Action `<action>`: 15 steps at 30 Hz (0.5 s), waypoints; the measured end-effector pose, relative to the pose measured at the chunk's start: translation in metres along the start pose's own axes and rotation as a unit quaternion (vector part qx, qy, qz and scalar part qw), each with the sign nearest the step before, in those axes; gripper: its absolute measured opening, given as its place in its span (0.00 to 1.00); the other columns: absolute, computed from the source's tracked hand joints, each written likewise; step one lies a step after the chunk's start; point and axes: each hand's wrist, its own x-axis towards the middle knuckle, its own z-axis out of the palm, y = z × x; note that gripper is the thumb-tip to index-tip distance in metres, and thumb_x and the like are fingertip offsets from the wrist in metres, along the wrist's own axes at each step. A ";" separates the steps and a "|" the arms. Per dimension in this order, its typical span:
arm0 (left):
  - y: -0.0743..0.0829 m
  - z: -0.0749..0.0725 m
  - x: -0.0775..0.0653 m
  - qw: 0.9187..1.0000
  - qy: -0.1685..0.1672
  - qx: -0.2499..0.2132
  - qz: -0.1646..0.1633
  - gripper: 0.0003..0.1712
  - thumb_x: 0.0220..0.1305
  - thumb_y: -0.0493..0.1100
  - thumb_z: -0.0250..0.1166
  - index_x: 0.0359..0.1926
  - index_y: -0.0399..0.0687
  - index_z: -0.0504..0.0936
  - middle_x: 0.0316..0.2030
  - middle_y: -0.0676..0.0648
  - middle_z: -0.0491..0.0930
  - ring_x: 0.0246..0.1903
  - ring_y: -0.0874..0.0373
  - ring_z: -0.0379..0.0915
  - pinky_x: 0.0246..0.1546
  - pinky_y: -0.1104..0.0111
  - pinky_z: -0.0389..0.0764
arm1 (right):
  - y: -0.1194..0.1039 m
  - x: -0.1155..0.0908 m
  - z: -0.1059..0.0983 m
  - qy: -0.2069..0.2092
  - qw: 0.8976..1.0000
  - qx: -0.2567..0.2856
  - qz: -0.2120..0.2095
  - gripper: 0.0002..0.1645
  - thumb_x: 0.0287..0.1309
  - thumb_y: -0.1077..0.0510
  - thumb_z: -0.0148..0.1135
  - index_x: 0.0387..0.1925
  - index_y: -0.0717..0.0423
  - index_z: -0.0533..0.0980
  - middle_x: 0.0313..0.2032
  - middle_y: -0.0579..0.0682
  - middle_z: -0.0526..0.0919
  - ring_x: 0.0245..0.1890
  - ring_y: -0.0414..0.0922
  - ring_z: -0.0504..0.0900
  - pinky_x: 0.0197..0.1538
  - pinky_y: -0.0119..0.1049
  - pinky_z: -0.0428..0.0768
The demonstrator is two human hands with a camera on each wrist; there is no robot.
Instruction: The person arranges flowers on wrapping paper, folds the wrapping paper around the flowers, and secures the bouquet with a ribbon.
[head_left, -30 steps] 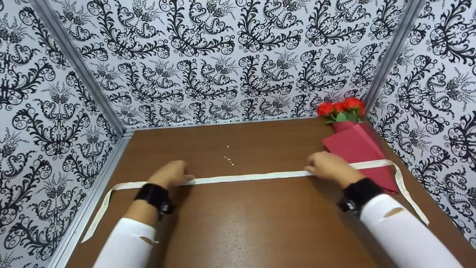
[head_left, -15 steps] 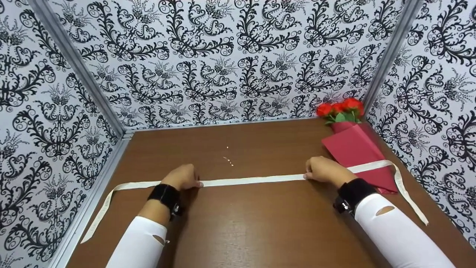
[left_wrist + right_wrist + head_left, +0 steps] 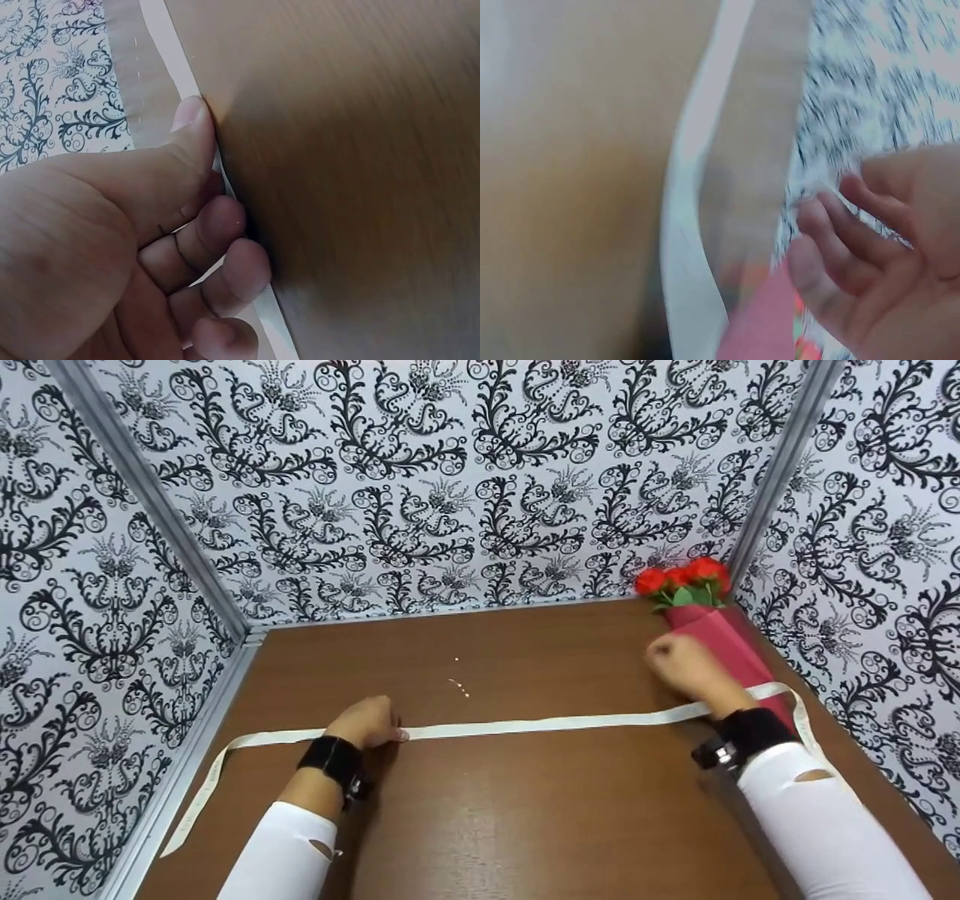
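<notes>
A long cream-white ribbon [image 3: 525, 726] runs across the brown table, both ends bending toward the near side. My left hand [image 3: 367, 721] pinches it left of the middle; the thumb [image 3: 193, 112] lies on the ribbon [image 3: 172, 52] in the left wrist view, the other fingers curled. My right hand [image 3: 690, 667] holds nothing, its fingers loosely bent, above the ribbon's right part and in front of the bouquet's red wrapping [image 3: 731, 641]. In the blurred right wrist view, the hand [image 3: 907, 247] is apart from the ribbon [image 3: 681, 202].
Red roses [image 3: 682, 577] with green leaves top the bouquet lying at the back right. The ribbon's right part crosses its wrapping. Patterned walls [image 3: 450, 510] with grey corner posts [image 3: 161, 502] enclose the table. Tiny pale specks [image 3: 461, 688] lie behind the ribbon.
Earlier both hands pinched the ribbon, and the left slid right along it. Now the right hand has let go and moved up and right toward the bouquet; the left stays.
</notes>
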 end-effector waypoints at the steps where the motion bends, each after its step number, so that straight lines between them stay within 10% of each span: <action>1: 0.000 0.000 0.000 1.000 0.002 0.000 0.002 0.17 0.62 0.51 0.78 0.23 0.47 0.86 0.17 0.55 0.72 0.21 0.57 0.67 0.26 0.65 0.68 | 0.010 0.001 -0.010 0.026 0.999 0.017 0.025 0.18 0.70 0.63 0.56 0.54 0.70 0.82 0.53 0.71 0.85 0.54 0.67 0.82 0.60 0.64 0.79; 7: 0.000 0.001 0.001 1.000 -0.005 0.005 0.002 0.23 0.63 0.51 0.77 0.17 0.50 0.77 0.15 0.56 0.67 0.20 0.58 0.64 0.26 0.65 0.67 | 0.075 -0.007 -0.064 0.074 0.978 0.067 0.182 0.35 0.64 0.63 0.49 0.72 0.70 0.67 0.66 0.77 0.73 0.58 0.70 0.76 0.52 0.53 0.80; 15: -0.001 0.004 0.005 1.000 -0.005 0.014 0.005 0.32 0.63 0.53 0.77 0.13 0.53 0.67 0.13 0.57 0.60 0.18 0.59 0.58 0.24 0.66 0.63 | 0.128 -0.035 -0.080 -0.045 0.963 0.081 0.252 0.34 0.65 0.54 0.60 0.58 0.81 0.71 0.42 0.69 0.83 0.38 0.57 0.84 0.39 0.42 0.84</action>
